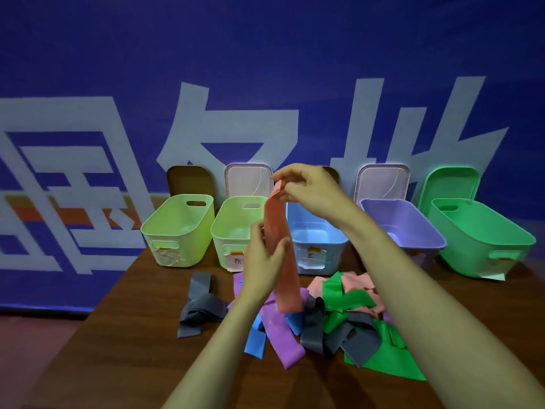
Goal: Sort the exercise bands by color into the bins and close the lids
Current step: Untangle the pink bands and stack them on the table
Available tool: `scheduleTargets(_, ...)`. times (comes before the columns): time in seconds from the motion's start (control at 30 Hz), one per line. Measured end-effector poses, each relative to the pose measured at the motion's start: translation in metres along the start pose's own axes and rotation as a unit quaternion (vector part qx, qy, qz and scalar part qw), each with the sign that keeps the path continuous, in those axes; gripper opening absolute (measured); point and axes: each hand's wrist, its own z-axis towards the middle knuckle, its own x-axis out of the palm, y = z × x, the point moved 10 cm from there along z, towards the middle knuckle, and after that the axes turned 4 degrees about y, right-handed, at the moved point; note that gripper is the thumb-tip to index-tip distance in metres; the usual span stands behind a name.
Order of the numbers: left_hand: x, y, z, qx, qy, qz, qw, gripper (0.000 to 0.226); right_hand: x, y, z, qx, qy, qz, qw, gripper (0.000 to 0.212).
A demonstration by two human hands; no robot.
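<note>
Where the bench [124, 335] carries five open bins [321, 234] at its far edge and a heap of bands [333, 317] before them, a pink band [278, 237] hangs over the heap, right hand [306, 187] pinching its top, left hand [262, 258] with fingers [257, 234] curled round its middle.

1. Five bins [191, 249] line the far table edge, nearly side by side, tops open from above.
2. Their lids [247, 181] stand upright behind, against the banner [265, 69]; far side blocked.
3. Loose band pile [339, 317] covers near middle and right.
4. Bare table [132, 335] at near left.
5. Raised pink band [280, 252] hangs before second, third bins from left.
</note>
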Motion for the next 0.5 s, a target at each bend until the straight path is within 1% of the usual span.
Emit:
scheduleTargets(0.07,-0.001,0.025,-0.001,-0.055,0.019,-0.005,0.998,0.019,0.000,0.003,-0.001,-0.021,-0.021,-0.068,0.997,0.021)
scheduleTargets(0.13,0.002,0.047,-0.010,-0.082,0.061,0.010,0.995,0.011,0.001,0.000,0.001,-0.028,-0.045,-0.085,0.995,0.011)
scheduleTargets(0.2,0.003,0.065,-0.024,-0.106,0.102,0.005,0.989,0.012,0.003,-0.008,0.006,-0.031,-0.070,-0.089,0.993,0.004)
scheduleTargets(0.23,-0.001,0.074,-0.030,-0.122,0.107,-0.015,0.987,0.013,0.005,-0.013,0.008,-0.032,-0.079,-0.115,0.990,0.005)
scheduleTargets(0.3,-0.014,0.090,-0.040,-0.146,0.094,-0.042,0.984,0.014,0.012,-0.029,0.013,-0.018,-0.092,-0.175,0.980,0.008)
scheduleTargets(0.37,-0.029,0.104,-0.049,-0.166,0.081,-0.042,0.982,0.011,0.024,-0.053,0.015,0.013,-0.093,-0.194,0.977,0.011)
scheduleTargets(0.43,-0.043,0.118,-0.056,-0.181,0.066,-0.015,0.981,0.012,0.045,-0.076,0.016,0.036,-0.066,-0.202,0.976,0.013)
scheduleTargets(0.5,-0.058,0.128,-0.060,-0.191,0.053,0.034,0.980,0.014,0.073,-0.095,0.016,0.055,-0.022,-0.194,0.979,0.014)
